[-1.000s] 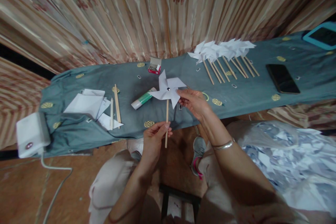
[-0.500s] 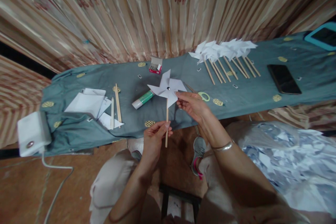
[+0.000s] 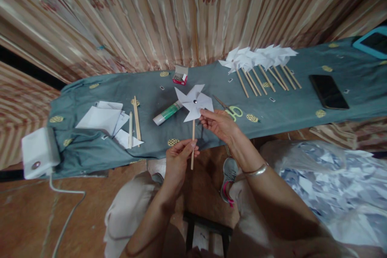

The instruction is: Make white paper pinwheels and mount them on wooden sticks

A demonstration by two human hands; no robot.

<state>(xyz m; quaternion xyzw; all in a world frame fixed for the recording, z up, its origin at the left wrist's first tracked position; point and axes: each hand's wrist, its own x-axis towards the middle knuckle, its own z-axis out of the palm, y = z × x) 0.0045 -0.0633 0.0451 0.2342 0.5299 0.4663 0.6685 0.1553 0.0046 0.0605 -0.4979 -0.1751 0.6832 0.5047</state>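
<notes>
A white paper pinwheel with a shiny pin at its centre stands on a thin wooden stick. My left hand is closed around the lower part of that stick, thumb on top. At the lower right blade, my right hand has its thumb and fingers against the paper. Just behind the pinwheel lies a green and white glue stick, partly covered by a blade. Scissors with pale green handles rest right of the pinwheel. Further back sits an open red box of pins.
Finished pinwheels lie in a row at the back right, near a black phone. To the left are paper sheets and wooden sticks. A white device sits at the left edge. A bag of paper pieces stands at lower right.
The pinwheel's blades have turned on the stick while my right hand has shifted slightly down and left. More of the scissors shows. My left hand keeps its hold.
</notes>
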